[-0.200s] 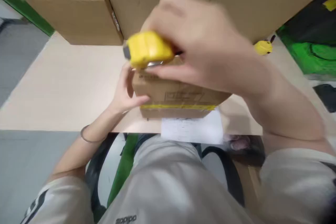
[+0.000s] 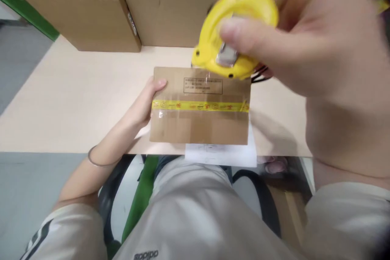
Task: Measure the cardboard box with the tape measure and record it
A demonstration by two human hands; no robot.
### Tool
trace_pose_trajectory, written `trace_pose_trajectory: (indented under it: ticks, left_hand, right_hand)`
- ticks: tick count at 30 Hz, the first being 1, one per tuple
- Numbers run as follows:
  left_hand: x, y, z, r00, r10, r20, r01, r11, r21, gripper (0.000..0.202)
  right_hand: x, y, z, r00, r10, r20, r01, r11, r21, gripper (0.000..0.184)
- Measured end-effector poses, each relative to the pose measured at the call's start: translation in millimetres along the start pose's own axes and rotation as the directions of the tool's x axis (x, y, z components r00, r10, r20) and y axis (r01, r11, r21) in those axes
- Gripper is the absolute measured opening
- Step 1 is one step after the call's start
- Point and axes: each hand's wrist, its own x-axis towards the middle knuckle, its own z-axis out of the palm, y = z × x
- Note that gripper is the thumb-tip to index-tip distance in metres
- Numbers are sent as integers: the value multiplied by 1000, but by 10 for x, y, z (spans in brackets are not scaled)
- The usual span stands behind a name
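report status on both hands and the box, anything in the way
Left hand gripping taped cardboard box at its left end. Right hand holding yellow tape measure. Tape measure blocking view of box's upper right edge.

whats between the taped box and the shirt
In the head view, a white paper and a strip of the table lie between the taped box and the shirt.
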Motion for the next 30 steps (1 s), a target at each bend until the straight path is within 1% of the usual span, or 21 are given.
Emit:
trace_pose_trajectory:
  ticks: [2, 5, 6, 8, 10, 11, 12, 13, 14, 15, 16, 17, 18, 19, 20, 21, 23, 24, 27, 30]
  left_hand:
    - [16, 6, 21, 995, -103, 2, 103, 995, -8, 51]
    - [77, -31, -23, 984, -175, -22, 174, 985, -19, 51]
    - [101, -43, -43, 982, -189, -27, 189, 982, -18, 51]
    - [147, -56, -68, 976, -213, -40, 213, 977, -13, 49]
    - [182, -57, -63, 970, -233, -63, 233, 972, -17, 49]
    - [194, -56, -51, 967, -242, -73, 241, 970, -28, 49]
    - [203, -57, -35, 965, -249, -79, 247, 968, -43, 49]
    - [210, -59, -18, 964, -255, -76, 251, 966, -62, 49]
    - [214, -64, -1, 964, -257, -67, 251, 964, -84, 48]
    - [216, -69, 15, 965, -254, -58, 247, 963, -106, 47]
    - [216, -74, 30, 967, -248, -51, 240, 963, -123, 46]
    - [214, -79, 41, 969, -242, -42, 235, 963, -135, 45]
    - [210, -81, 51, 971, -235, -41, 228, 964, -140, 44]
    - [206, -82, 58, 972, -230, -40, 223, 965, -140, 44]
    - [201, -82, 63, 974, -224, -43, 217, 967, -137, 44]
    - [197, -81, 66, 975, -219, -44, 212, 968, -133, 45]
    - [193, -80, 67, 975, -216, -45, 208, 969, -133, 46]
    - [191, -80, 67, 975, -217, -47, 209, 968, -138, 46]
    - [188, -85, 67, 975, -216, -55, 206, 966, -157, 45]
    - [182, -84, 70, 975, -210, -68, 197, 967, -161, 44]
  right_hand:
    - [-42, 208, 97, 998, -50, 25, 53, 991, -126, 31]
    - [-62, 574, 308, 994, 9, 111, 19, 970, -243, 27]
    - [-60, 680, 370, 993, -7, 118, 41, 955, -294, 27]
    - [-45, 841, 452, 990, -84, 113, 122, 911, -394, 28]
    - [-20, 941, 457, 982, -160, 103, 190, 857, -478, 28]
    - [-3, 977, 423, 978, -188, 92, 209, 841, -500, 29]
    - [15, 1011, 364, 976, -207, 66, 212, 836, -507, 30]
    - [33, 1050, 283, 978, -207, 19, 188, 840, -509, 31]
    - [51, 1099, 185, 983, -177, -49, 126, 845, -520, 32]
    - [64, 1162, 77, 988, -103, -119, 20, 834, -551, 33]
    - [70, 1242, -30, 983, 9, -181, -117, 795, -595, 36]
    - [66, 1337, -127, 964, 138, -228, -255, 726, -639, 38]
    - [52, 1446, -207, 929, 267, -256, -369, 640, -674, 40]
    - [28, 1561, -266, 889, 375, -262, -443, 563, -698, 40]
    - [-4, 1678, -303, 855, 454, -250, -482, 517, -708, 38]
    - [-42, 1788, -324, 833, 503, -230, -500, 505, -703, 34]
    - [-120, 1971, -341, 816, 544, -197, -517, 533, -670, 28]
    - [-155, 2038, -351, 815, 550, -182, -521, 559, -645, 27]
    - [-234, 2163, -416, 840, 525, -139, -515, 688, -511, 29]
    - [-288, 2254, -474, 869, 487, -87, -490, 826, -277, 32]
